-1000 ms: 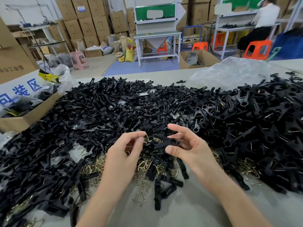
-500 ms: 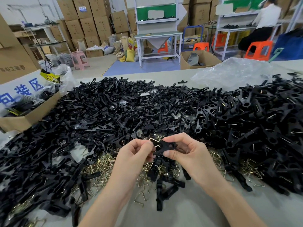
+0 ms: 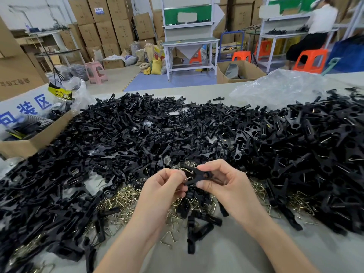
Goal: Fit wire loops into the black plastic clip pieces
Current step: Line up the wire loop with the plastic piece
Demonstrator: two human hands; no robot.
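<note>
We are at the fitting step itself: one wire loop [image 3: 186, 171] meets one black clip [image 3: 200, 175], and both are held in the air just above the desk [image 3: 232, 251], in front of the big heap of clips [image 3: 149, 134]. The right hand [image 3: 228, 187] has its grip closed on the black clip, with the thumb below and the fingers curled over the top. The left hand [image 3: 164, 187] has its grip closed on the wire loop and pinches it between the thumb and the bent forefinger. The loop touches the near end of the clip, but we cannot tell if its ends sit in their places, because the fingers hide this part. The next move, we think, calls for a firm push of the wire into the clip while the right hand holds the clip steady, with care that the thin wire does not slip or bend. Many loose loops [image 3: 122, 200] lie on the desk under the hands, near for the next piece.
</note>
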